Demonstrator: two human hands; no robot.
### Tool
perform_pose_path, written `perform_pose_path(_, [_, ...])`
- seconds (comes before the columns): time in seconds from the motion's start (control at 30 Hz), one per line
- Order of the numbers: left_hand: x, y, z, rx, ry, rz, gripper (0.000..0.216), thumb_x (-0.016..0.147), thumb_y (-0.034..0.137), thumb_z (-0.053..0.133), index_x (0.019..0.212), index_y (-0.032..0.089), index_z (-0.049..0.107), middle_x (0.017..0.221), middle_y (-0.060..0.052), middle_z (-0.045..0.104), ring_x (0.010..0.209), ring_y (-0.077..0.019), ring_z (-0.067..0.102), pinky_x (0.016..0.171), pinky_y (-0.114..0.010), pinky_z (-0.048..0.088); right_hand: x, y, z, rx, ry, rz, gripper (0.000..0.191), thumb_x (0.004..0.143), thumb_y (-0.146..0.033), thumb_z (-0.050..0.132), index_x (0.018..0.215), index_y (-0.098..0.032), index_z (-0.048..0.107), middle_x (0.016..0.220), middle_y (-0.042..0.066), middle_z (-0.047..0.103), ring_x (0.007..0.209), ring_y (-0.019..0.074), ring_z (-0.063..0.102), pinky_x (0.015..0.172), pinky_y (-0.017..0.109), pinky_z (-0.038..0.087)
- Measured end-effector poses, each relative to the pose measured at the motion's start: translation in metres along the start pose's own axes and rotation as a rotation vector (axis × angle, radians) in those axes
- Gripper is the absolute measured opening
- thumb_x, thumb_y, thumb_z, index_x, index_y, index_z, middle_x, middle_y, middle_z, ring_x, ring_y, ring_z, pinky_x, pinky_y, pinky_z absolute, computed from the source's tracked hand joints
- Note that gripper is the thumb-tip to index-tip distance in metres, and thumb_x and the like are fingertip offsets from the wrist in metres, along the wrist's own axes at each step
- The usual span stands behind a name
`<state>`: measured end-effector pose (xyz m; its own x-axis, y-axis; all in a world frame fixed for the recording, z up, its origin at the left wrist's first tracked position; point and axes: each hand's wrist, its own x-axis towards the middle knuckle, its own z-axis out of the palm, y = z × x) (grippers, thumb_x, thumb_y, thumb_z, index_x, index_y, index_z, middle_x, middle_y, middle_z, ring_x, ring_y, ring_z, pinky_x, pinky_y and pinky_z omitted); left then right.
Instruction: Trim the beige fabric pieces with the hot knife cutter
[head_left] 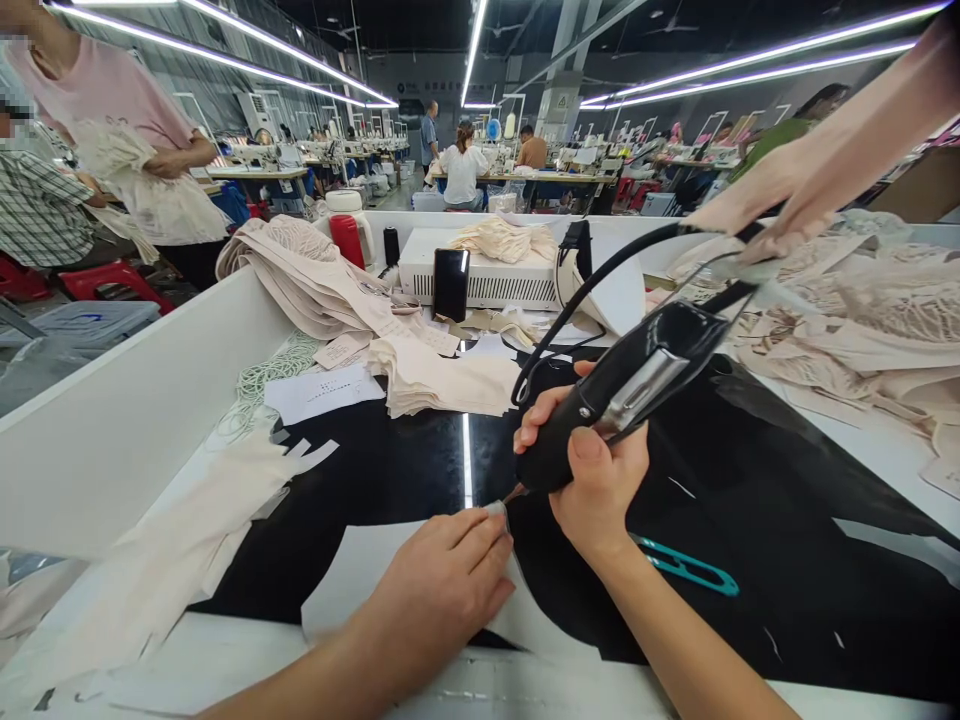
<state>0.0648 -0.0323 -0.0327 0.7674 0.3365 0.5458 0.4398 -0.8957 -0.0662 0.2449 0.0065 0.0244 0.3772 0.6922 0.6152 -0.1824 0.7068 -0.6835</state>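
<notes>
My right hand (600, 480) is wrapped round a black corded hand tool (622, 390) with a shiny metal strip along its side. The tool is tilted, its thin tip pointing down near my left fingertips. My left hand (450, 565) lies on a pale cut piece (360, 570), fingers close together and pressed down at its upper edge. Something greyish covers the tip of one left finger. The piece rests on a glossy black work surface (750, 500). Just right of my right forearm is a teal slotted tool (694, 568), partly hidden by that arm.
Stacked cream fabric pieces (450, 375) and a marked white card (322, 393) lie ahead. A phone (451, 284) leans on a white vented box (495, 265). Fabric heaps (870, 310) fill the right side. A co-worker's arm (847, 150) reaches in at upper right. White walls edge the table.
</notes>
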Motion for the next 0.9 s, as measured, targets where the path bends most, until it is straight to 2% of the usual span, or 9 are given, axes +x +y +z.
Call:
perform_pose_path(0.23, [-0.0004, 0.0009, -0.0008, -0.027, 0.015, -0.029, 0.036, 0.121, 0.028, 0.043, 0.124, 0.011, 0.075, 0.129, -0.006, 0.082, 0.117, -0.0218, 0.077, 0.088, -0.035, 0.064, 0.0010, 0.0016, -0.0004, -0.005, -0.011, -0.017, 0.038, 0.095, -0.048, 0.088, 0.120, -0.030, 0.065, 0.087, -0.004, 0.074, 0.062, 0.0126, 0.068, 0.055, 0.025, 0.061])
perform_pose_path(0.9, [-0.0029, 0.0002, -0.0013, -0.023, -0.021, -0.027, 0.038, 0.122, 0.028, 0.041, 0.127, 0.010, 0.074, 0.133, -0.009, 0.081, 0.121, -0.0223, 0.076, 0.092, -0.035, 0.063, 0.0029, -0.0027, 0.0006, -0.048, 0.035, -0.010, 0.042, 0.091, -0.055, 0.088, 0.115, -0.029, 0.065, 0.084, -0.005, 0.072, 0.060, 0.0137, 0.066, 0.054, 0.027, 0.059])
